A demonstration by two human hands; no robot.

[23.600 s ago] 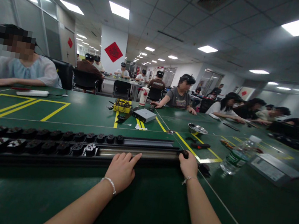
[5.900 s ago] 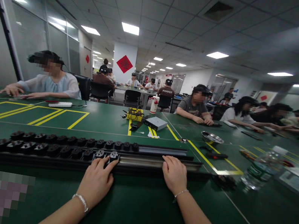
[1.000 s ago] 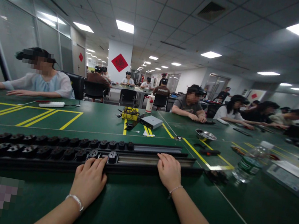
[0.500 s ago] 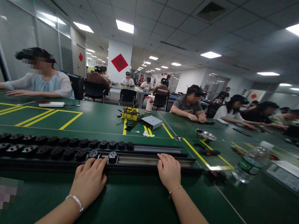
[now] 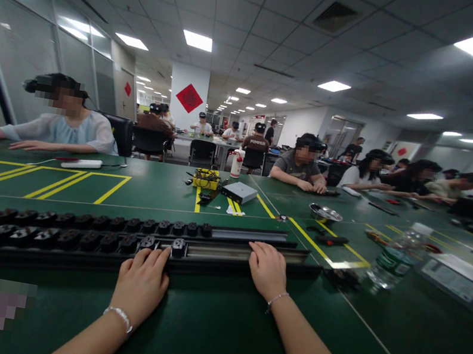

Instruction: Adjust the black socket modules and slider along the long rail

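A long black rail [image 5: 228, 251] lies across the green table [image 5: 200, 340] in front of me, with two rows of several black socket modules [image 5: 73, 231] filling its left part. My left hand [image 5: 141, 285] rests at the near row, fingers laid against the last modules beside a black-and-white one [image 5: 178, 246]. My right hand [image 5: 267, 270] lies flat on the bare metal channel of the rail, fingers stretched toward the left. Neither hand grips anything that I can see.
A plastic water bottle [image 5: 395, 258] and a grey box [image 5: 458, 277] stand to the right. Farther back are a metal bowl [image 5: 324, 213], a yellow cable bundle [image 5: 206, 178], a small grey device [image 5: 239, 192] and a white power strip [image 5: 81, 164]. Other people sit around the tables.
Over the longer span my hands moved left along the rail and more modules fill the near row. In the last second nothing has visibly moved.
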